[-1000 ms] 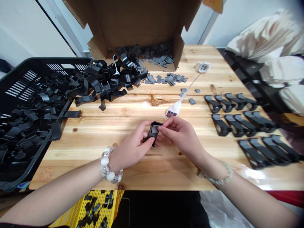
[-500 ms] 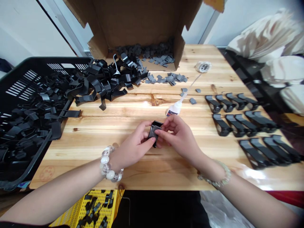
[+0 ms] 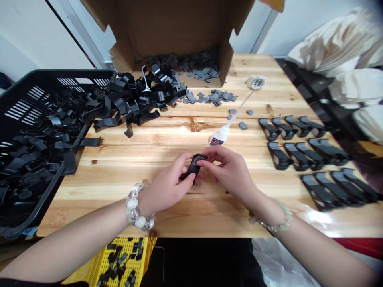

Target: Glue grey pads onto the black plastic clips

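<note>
A small black plastic clip (image 3: pixel 194 164) is held over the middle of the wooden table, gripped by my left hand (image 3: pixel 169 185) from the near side. My right hand (image 3: pixel 229 171) pinches its upper end from the right, and the fingers of both hands hide much of it. A bottle of glue (image 3: pixel 220 136) lies just beyond my right fingers, its thin nozzle pointing away. Beyond it are scattered small grey pads (image 3: pixel 243 126).
The wooden table (image 3: pixel 134 157) holds a heap of black strips (image 3: pixel 131 103) and a cardboard box (image 3: pixel 170 28) with grey pads. Rows of black clips (image 3: pixel 299 147) stand right. A black crate (image 3: pixel 38 91) sits left; a yellow crate (image 3: pixel 125 255) sits below the table edge.
The grey pad visible on the clip earlier is now covered by my right fingers. The clip has tilted slightly, and my right hand has closed in over its upper end.
</note>
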A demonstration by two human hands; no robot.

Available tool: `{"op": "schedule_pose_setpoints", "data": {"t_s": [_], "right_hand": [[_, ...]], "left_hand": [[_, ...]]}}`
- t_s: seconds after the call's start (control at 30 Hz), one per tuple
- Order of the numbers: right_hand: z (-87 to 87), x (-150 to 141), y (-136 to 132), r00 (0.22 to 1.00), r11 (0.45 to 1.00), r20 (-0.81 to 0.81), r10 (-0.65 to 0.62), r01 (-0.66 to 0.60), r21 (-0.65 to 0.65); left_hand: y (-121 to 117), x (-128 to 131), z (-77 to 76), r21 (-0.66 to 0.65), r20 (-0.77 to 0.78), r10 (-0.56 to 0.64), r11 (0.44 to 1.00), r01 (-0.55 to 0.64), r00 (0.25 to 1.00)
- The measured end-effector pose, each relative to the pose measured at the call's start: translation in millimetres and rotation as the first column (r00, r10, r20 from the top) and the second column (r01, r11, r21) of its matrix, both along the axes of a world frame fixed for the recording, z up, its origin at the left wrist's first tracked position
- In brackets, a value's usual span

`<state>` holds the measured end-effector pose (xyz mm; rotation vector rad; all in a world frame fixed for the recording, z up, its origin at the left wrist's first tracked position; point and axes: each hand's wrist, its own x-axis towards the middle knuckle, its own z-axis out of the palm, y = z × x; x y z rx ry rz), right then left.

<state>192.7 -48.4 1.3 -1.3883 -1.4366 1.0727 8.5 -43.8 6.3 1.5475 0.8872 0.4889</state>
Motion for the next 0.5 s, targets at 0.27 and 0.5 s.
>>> {"op": "schedule_pose_setpoints", "data": {"t_s": [0.27,0.5], "right_hand": [[1.4,0.4,0.4,0.999,1.000,0.039,-0.006,0.006,-0.009],[2.1,-1.3,1.0,1.000,0.996,-0.009,0.017,-0.018,-0.088]], "left_hand": [[0.5,-0.4,3.6,0.032,-0.031,-0.019,0.999,0.020,0.999],[1.7,0.1,0.7,0.005,0.001,-0.030,1.000,0.030,1.000]]}}
